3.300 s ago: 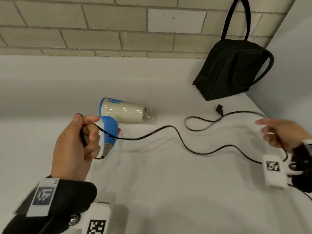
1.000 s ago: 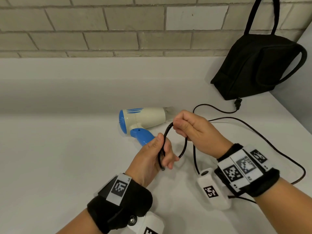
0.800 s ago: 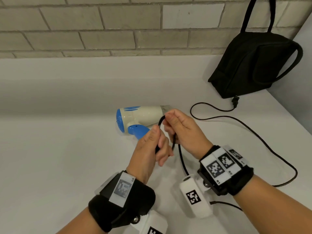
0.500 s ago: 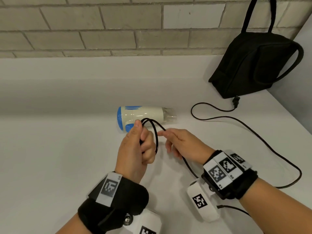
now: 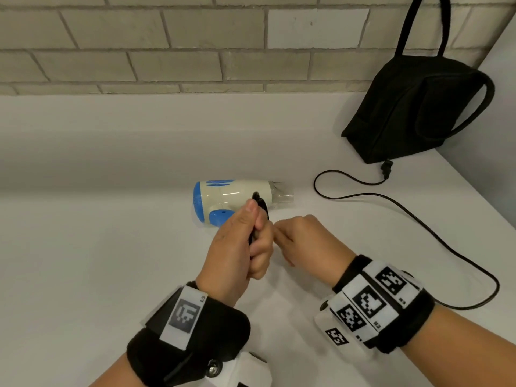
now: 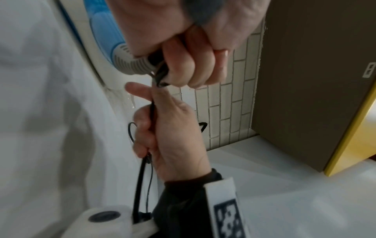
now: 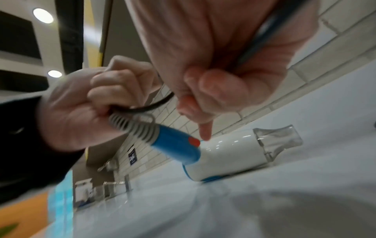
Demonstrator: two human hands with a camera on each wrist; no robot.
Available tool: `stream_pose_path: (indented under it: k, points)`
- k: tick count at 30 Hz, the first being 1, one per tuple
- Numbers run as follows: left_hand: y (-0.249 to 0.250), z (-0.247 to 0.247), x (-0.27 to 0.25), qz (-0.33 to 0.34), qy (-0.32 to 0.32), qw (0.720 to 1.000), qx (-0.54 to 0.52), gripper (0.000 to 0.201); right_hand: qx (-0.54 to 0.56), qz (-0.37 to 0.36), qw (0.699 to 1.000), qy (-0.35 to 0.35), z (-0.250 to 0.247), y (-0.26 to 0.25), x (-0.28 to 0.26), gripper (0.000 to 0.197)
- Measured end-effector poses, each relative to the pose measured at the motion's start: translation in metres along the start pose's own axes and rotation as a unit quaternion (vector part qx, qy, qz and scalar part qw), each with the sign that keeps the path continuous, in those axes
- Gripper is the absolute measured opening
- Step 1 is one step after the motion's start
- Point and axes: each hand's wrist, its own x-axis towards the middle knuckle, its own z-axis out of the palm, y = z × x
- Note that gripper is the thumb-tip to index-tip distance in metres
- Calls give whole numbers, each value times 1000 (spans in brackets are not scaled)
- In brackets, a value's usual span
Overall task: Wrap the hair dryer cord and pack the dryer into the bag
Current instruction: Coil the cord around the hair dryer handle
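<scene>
A white and blue hair dryer [image 5: 234, 198] lies on its side on the white counter [image 5: 97, 275]. Just in front of it my left hand [image 5: 258, 233] grips a small loop of the black cord beside the handle's grey strain relief [image 7: 132, 125]. My right hand [image 5: 282, 238] is close against the left, fingers curled round the cord [image 6: 151, 112], which runs on through the palm. The remaining cord [image 5: 363, 194] trails right across the counter to the plug [image 5: 387, 168]. The black bag [image 5: 418, 107] stands at the back right corner.
A brick wall [image 5: 167, 51] runs along the back above a raised white ledge [image 5: 111, 129]. A grey side panel [image 5: 499, 163] borders the counter on the right, beside the bag. The slack cord loops wide near the right edge.
My right hand brought the cord to the left hand, which took a loop. The right hand has since dropped close beside the left. The dryer has rolled so its handle points toward me.
</scene>
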Motion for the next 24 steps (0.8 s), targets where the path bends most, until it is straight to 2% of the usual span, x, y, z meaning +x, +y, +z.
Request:
stream_pose_path:
  k: [3, 5, 7, 9, 10, 12, 15, 18, 20, 24]
  points:
    - [2, 1, 1, 27, 33, 999, -23, 33, -73, -31, 994, -72, 9, -11, -5, 28]
    - [2, 0, 0, 44, 36, 998, 15, 30, -80, -56, 987, -131, 11, -16, -10, 24]
    - [-3, 0, 0, 48, 22, 992, 118, 31, -87, -72, 977, -183, 10, -14, -18, 27]
    - [-11, 0, -1, 60, 3, 968, 245, 32, -99, -81, 970, -207, 8, -12, -27, 25]
    - [-16, -1, -2, 69, -11, 954, 291, 33, -103, -85, 969, -206, 6, -10, -31, 21]
    - [-26, -2, -3, 82, -37, 930, 356, 37, -120, -84, 969, -197, 0, -11, -40, 26]
    - [-32, -5, -3, 88, -52, 902, 419, 38, -168, -93, 964, -187, -10, -17, -48, 31]
    - [-34, -9, -4, 73, -82, 878, 465, 40, -165, -103, 968, -159, -29, -19, -51, 27]
    - [-34, -11, -5, 36, -105, 891, 440, 39, -144, -89, 979, -115, -45, -15, -48, 22]
    - [-24, -9, -5, -21, -96, 943, 317, 36, -65, -85, 994, -20, -59, 4, -31, 24]
